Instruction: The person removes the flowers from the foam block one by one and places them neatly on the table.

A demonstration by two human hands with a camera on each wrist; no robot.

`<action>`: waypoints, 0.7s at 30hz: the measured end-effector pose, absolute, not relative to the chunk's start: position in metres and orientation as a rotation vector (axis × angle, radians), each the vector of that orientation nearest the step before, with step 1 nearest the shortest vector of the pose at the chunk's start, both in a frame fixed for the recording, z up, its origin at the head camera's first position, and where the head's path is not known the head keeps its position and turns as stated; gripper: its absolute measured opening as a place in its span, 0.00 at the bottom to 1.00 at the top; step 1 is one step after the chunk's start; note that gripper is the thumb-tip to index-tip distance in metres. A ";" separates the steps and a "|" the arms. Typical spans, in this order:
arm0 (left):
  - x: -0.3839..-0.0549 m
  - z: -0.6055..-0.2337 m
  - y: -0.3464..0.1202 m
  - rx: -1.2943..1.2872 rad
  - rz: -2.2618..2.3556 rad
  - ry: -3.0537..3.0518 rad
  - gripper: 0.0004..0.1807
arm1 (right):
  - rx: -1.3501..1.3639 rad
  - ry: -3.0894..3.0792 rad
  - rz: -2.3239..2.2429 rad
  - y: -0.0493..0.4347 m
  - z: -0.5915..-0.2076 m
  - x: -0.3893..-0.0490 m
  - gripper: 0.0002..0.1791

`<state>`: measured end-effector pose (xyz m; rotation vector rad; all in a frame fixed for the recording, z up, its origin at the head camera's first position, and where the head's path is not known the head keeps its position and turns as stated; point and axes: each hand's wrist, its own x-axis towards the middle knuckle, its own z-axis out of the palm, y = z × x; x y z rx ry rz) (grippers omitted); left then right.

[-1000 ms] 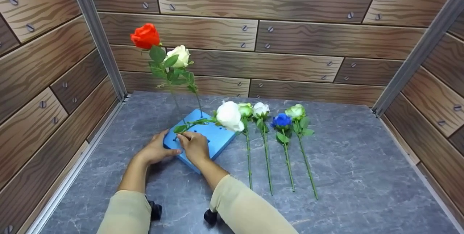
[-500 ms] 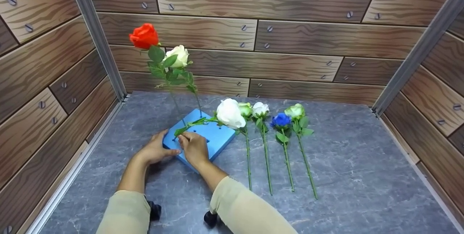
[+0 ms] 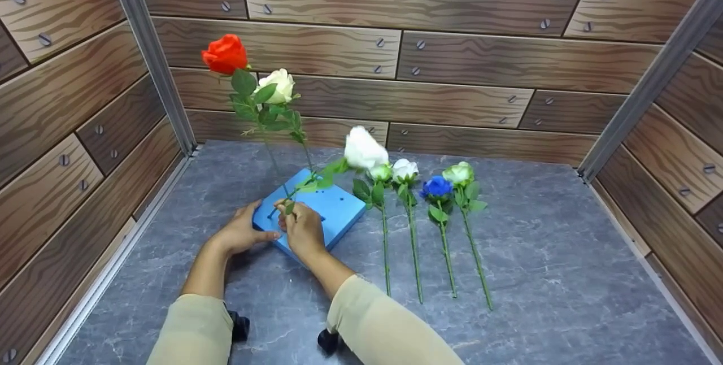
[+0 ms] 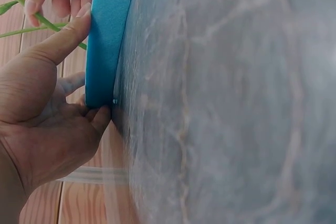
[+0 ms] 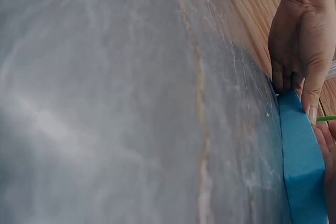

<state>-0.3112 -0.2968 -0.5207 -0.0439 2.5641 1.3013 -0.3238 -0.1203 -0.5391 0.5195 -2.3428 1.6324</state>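
Note:
In the head view a blue block (image 3: 343, 212) with small holes lies on the table. My left hand (image 3: 240, 234) grips its near left corner, thumb along the top edge; the left wrist view shows that hand (image 4: 50, 108) with its fingers against the block's side. My right hand (image 3: 305, 230) pinches the green stem of a white rose (image 3: 364, 149) above the block. This rose leans to the right, its stem's lower end at a hole near the left edge. A red rose (image 3: 225, 54) and a cream rose (image 3: 277, 87) stand upright in the block.
Right of the block lie a green-white rose (image 3: 380, 172), a small white rose (image 3: 405, 170), a blue rose (image 3: 437, 186) and another green-white rose (image 3: 459, 173), stems toward me. Wood-patterned walls (image 3: 452, 60) enclose the grey marbled table (image 3: 553, 263).
The white rose's head has risen and moved slightly right, so its stem leans less. My right fingers have turned with the stem. My left hand stays on the block.

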 end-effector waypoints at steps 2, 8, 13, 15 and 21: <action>-0.312 -0.521 -0.297 -0.049 1.292 2.567 0.64 | 0.555 -2.307 1.597 -0.120 -0.540 -0.324 0.14; -0.312 -0.522 -0.297 -0.051 1.285 2.576 0.64 | 0.553 -2.278 1.523 -0.116 -0.541 -0.324 0.15; -0.312 -0.522 -0.296 -0.061 1.286 2.579 0.63 | 0.490 -2.292 1.560 -0.114 -0.541 -0.323 0.15; -0.312 -0.522 -0.296 -0.068 1.284 2.582 0.63 | 0.474 -2.286 1.583 -0.115 -0.540 -0.323 0.15; -0.312 -0.521 -0.295 -0.061 1.274 2.592 0.64 | 0.466 -2.223 1.769 -0.113 -0.540 -0.324 0.14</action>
